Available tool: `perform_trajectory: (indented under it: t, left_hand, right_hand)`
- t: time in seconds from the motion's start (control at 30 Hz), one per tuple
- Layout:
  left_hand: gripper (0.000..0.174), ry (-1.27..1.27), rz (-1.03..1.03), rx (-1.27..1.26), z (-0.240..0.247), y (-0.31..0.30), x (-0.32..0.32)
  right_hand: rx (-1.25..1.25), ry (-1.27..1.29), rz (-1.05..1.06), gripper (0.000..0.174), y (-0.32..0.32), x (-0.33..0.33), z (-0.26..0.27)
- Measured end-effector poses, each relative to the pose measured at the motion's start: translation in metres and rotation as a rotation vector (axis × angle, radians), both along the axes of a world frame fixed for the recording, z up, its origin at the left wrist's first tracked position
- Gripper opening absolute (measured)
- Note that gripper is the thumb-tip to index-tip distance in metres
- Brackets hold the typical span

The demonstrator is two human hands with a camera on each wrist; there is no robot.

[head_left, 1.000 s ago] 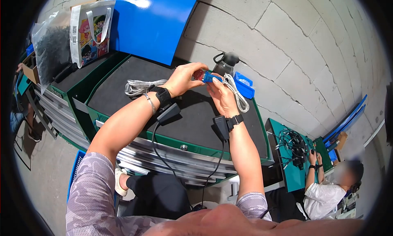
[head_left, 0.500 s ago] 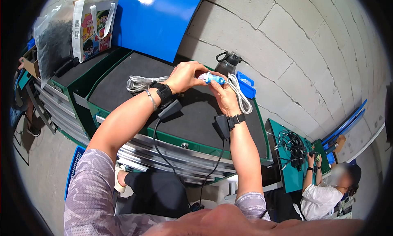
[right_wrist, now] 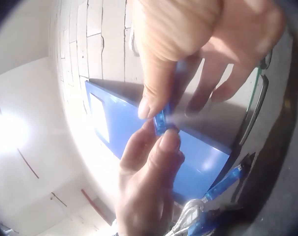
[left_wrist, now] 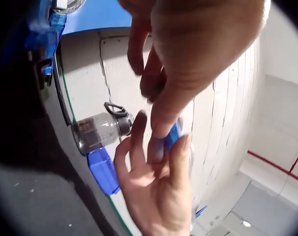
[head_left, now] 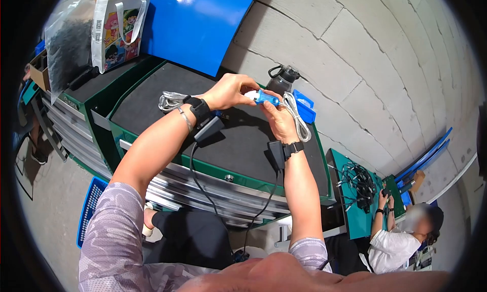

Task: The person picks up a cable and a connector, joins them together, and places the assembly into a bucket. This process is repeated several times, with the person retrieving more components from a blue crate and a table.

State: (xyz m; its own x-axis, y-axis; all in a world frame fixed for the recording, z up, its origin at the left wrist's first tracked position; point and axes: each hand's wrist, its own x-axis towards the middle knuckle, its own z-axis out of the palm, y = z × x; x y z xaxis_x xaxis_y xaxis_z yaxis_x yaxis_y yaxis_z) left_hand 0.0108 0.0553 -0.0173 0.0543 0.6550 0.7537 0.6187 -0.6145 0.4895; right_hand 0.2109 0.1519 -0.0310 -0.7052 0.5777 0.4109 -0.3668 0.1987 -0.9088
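Head view: left hand (head_left: 228,92) and right hand (head_left: 279,120) each pinch the blue plug (head_left: 265,97) near the bottle (head_left: 281,79); holding it straight seems wisest.

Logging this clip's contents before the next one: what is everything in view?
green metal tool cabinet: one, green, black top
small translucent blue plastic connector: one, blue, held above cabinet
white coiled cable: one, white, held with connector
grey coiled cable: one, grey, on cabinet top
dark plastic water bottle: one, dark grey, cabinet's back edge
blue plastic bin: one, blue, beside bottle
flat blue panel: one, blue, behind cabinet
cartoon-printed tote bag: one, white, far left
left grip: one, bare, pinches connector
right grip: one, bare, holds connector and white cable
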Motion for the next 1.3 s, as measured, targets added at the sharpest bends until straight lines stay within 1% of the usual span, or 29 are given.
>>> perform_trajectory:
  t: [0.03,0.07,0.13,0.17,0.2,0.23,0.27,0.33,0.37,0.4,0.43,0.47,0.53,0.57,0.63,0.73,0.8,0.87,1.0,1.07,1.1,1.17,1.3]
  left_hand:
    - [0.037,0.056,0.035,0.044,0.0,-0.001,-0.001]
    - [0.037,0.05,0.031,0.045,-0.002,0.0,0.003]
    - [0.034,0.069,0.293,0.068,-0.005,-0.001,0.01]
    - [0.032,0.026,0.403,0.161,-0.009,0.004,0.008]
    - [0.036,-0.02,0.453,0.113,-0.004,0.003,0.003]
    - [0.038,-0.098,0.406,0.08,-0.003,0.004,-0.004]
    - [0.041,-0.176,0.354,0.047,-0.002,0.004,-0.009]
    - [0.044,-0.221,0.294,0.024,0.001,0.003,-0.007]
    - [0.043,-0.292,0.207,0.0,0.0,0.003,-0.004]
    - [0.042,-0.365,0.121,-0.024,0.001,0.0,-0.001]
    - [0.044,-0.377,0.088,-0.037,0.002,-0.001,0.002]
    - [0.044,-0.381,0.081,-0.035,0.002,0.001,0.004]
    - [0.043,-0.376,-0.04,-0.096,0.001,0.001,0.005]
    - [0.043,-0.381,-0.039,-0.097,0.0,0.0,0.006]
    - [0.042,-0.347,-0.102,-0.098,0.003,-0.005,0.01]
    - [0.042,-0.327,-0.131,-0.104,0.005,-0.006,0.012]
    - [0.042,-0.301,-0.112,-0.111,0.004,-0.006,0.013]
    - [0.043,-0.324,-0.177,-0.128,0.002,-0.003,0.012]
    - [0.043,-0.312,-0.208,-0.1,0.003,-0.008,0.015]
    - [0.042,-0.267,-0.137,-0.095,0.004,-0.01,0.016]
    - [0.042,-0.268,-0.135,-0.094,0.004,-0.009,0.017]
    - [0.041,-0.173,-0.066,0.008,0.002,-0.008,0.018]
    - [0.039,-0.146,-0.014,0.026,-0.001,-0.005,0.016]
  right_hand:
    - [0.003,-0.006,-0.005,0.039,-0.001,0.0,0.0]
    - [0.006,-0.014,-0.009,0.039,-0.002,0.0,0.0]
    - [0.051,-0.043,-0.039,0.039,-0.007,0.0,0.006]
    - [0.151,-0.045,-0.148,0.039,-0.01,0.001,0.01]
    - [0.251,-0.045,-0.256,0.039,-0.014,0.002,0.013]
    - [0.2,0.004,-0.263,0.038,-0.002,0.002,0.009]
    - [0.206,0.008,-0.268,0.038,0.003,0.003,0.009]
    - [-0.125,0.207,0.025,0.037,0.007,0.006,0.009]
    - [-0.171,0.23,0.119,0.035,0.009,0.007,0.009]
    - [-0.167,0.226,0.111,0.035,0.008,0.008,0.009]
    - [-0.216,0.244,0.165,0.035,0.006,0.008,0.009]
    - [-0.264,0.263,0.22,0.035,0.005,0.009,0.009]
    - [-0.268,0.262,0.252,0.034,0.005,0.011,0.009]
    - [-0.283,0.28,0.288,0.034,0.004,0.011,0.009]
    - [-0.3,0.297,0.354,0.033,0.004,0.01,0.007]
    - [-0.291,0.283,0.36,0.033,0.004,0.01,0.007]
    - [-0.285,0.27,0.345,0.034,0.004,0.011,0.007]
    - [-0.251,0.246,0.334,0.035,0.005,0.01,0.007]
    - [-0.253,0.23,0.311,0.035,0.006,0.009,0.006]
    - [-0.222,0.198,0.291,0.035,0.01,0.008,0.004]
    - [-0.221,0.197,0.293,0.035,0.009,0.007,0.004]
    - [-0.197,0.162,0.254,0.035,0.008,0.006,0.002]
    - [-0.158,0.129,0.195,0.036,0.004,0.005,0.004]
